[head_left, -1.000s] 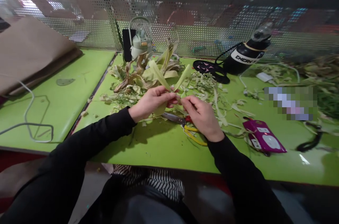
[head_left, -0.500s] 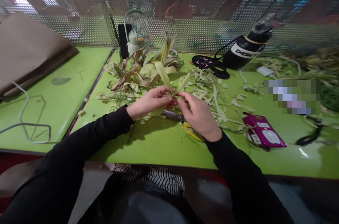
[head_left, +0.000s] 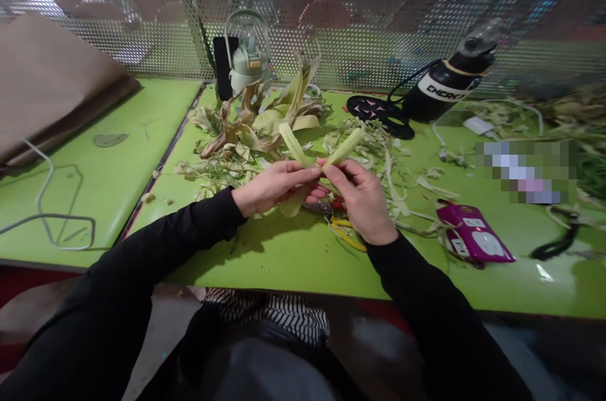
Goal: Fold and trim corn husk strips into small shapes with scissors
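Head view: left hand (head_left: 279, 186) and right hand (head_left: 362, 202) meet over the bench (head_left: 284, 268), thumbs and fingertips pinching pale-green husk strips (head_left: 344, 147) between them. Strips flat, ribbon-like, ends splayed in a V; broader flap hangs under left fingers. Behind: husk pile (head_left: 272, 123), curled, papery, part browned; thin shreds (head_left: 367, 136) to its right. Yellow-handled tool (head_left: 349, 238) just below right hand, partly covered. Bench glossy green, bare stretch between hands and straight front edge; perforated metal panel (head_left: 161, 60) bounds the back. Glossy purple device (head_left: 473, 233) well right.
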{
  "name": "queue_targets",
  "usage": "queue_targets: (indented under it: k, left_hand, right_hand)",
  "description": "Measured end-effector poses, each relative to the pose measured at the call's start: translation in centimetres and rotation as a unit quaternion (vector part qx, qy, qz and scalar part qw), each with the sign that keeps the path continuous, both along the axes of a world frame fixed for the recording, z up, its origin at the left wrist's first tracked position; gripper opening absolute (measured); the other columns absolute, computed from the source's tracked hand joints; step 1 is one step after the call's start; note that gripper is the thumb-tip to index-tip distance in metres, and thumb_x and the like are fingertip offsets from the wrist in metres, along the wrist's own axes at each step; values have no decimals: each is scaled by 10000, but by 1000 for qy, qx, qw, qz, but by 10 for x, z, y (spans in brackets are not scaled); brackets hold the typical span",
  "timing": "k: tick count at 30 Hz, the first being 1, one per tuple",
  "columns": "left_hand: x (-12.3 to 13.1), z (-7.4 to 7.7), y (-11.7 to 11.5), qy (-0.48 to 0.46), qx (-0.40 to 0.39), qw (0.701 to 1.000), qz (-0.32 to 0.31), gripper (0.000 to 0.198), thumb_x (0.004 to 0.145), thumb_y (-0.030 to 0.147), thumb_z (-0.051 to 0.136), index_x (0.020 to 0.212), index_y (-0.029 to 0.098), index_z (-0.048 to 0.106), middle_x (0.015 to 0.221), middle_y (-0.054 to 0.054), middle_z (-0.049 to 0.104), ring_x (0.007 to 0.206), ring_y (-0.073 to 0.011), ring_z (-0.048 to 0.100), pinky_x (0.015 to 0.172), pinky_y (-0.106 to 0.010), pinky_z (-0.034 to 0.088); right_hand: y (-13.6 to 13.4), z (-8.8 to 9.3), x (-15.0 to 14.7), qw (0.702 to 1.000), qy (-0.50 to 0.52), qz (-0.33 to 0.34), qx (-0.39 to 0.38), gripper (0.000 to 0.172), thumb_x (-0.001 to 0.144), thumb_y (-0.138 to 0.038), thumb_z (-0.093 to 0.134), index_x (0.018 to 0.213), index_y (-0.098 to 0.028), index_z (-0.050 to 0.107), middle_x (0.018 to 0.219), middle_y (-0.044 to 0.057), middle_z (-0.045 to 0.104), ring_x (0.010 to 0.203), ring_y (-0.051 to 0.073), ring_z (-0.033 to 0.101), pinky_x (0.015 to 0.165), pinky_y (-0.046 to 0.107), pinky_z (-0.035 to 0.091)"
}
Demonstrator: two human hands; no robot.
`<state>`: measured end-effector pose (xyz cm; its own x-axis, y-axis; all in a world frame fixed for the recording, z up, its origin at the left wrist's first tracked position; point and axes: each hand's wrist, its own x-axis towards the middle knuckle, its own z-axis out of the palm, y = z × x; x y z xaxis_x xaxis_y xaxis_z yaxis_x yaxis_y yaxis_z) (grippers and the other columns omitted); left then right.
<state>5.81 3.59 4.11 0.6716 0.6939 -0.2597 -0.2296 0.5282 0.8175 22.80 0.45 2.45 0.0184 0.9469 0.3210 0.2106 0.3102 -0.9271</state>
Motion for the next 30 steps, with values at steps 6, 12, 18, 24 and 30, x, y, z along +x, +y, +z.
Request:
queue_targets:
  k: [6, 12, 18, 24, 30]
  left_hand:
    - [-2, 1, -2, -21, -7, 998, -60, 211, 966, 158, 543, 900, 76, 725, 798, -98, 764, 737, -112, 709, 852, -292, 555]
    - [-1, -2, -6, -4, -14, 998, -53, 148, 933, 179, 605, 902, 90, 719, 803, -87, 765, 733, -113, 713, 854, -290, 553]
    - [-4, 4, 7, -18, -58, 997, 41, 306, 951, 162, 420, 935, 73, 713, 879, -142, 769, 781, -155, 724, 882, -316, 555]
    - [-8, 0, 18, -58, -63, 990, 110, 222, 848, 74, 463, 910, 132, 668, 926, -73, 756, 704, -113, 677, 683, -221, 525]
    - [-4, -1, 14, -80, -52, 989, 109, 202, 847, 53, 476, 897, 128, 656, 989, -81, 747, 721, -93, 650, 761, -220, 529]
  right_hand:
    - [-1, -2, 0, 997, 63, -25, -31, 250, 815, -477, 723, 841, -232, 683, 776, -15, 677, 676, 138, 627, 615, 286, 553]
    - [2, -5, -1, 997, 56, -13, -52, 241, 833, -450, 706, 803, -222, 633, 707, -37, 606, 585, 113, 548, 526, 256, 491]
    - [13, -2, 20, 990, -131, -44, 16, 361, 989, -513, 432, 985, -240, 668, 887, 51, 683, 769, 188, 648, 652, 342, 551]
    - [14, -2, 24, 871, -388, -103, 284, 353, 922, -266, 587, 1268, -336, 605, 1311, 62, 615, 1226, 316, 533, 1007, 566, 416]
    - [7, -4, 20, 828, -414, 38, 375, 293, 908, -208, 599, 1136, -377, 675, 1160, 7, 719, 1076, 245, 625, 904, 442, 495]
